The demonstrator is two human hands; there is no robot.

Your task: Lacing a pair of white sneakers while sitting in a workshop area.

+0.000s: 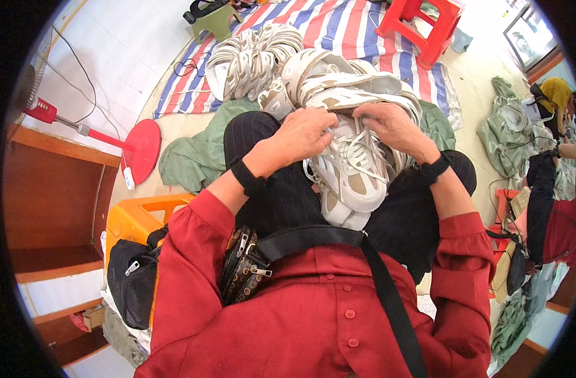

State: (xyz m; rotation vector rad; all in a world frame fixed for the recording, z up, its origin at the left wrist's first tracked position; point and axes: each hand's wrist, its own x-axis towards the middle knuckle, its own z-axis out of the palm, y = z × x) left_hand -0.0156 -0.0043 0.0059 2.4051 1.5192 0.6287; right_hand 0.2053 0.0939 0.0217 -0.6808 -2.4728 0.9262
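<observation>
A white and beige sneaker [354, 170] rests between my knees, toe toward me, with another pale shoe toe [345, 217] showing beneath it. My left hand [308, 132] is closed in a pinch at the left of its opening, with white shoelace at the fingertips. On the right side, my right hand [392, 128] pinches the lace too, thumb and forefinger pressed together. Loose white laces [362, 153] run across the tongue. Right behind my hands lies a heap of similar shoe uppers [345, 82], partly covered by my fingers.
Another pile of pale shoes [256, 60] sits on a striped sheet [338, 28]. A red stool [420, 28] stands far right, a red fan base [142, 153] at left. Green cloth [200, 148] lies by my leg. A person in red [562, 233] sits at the right.
</observation>
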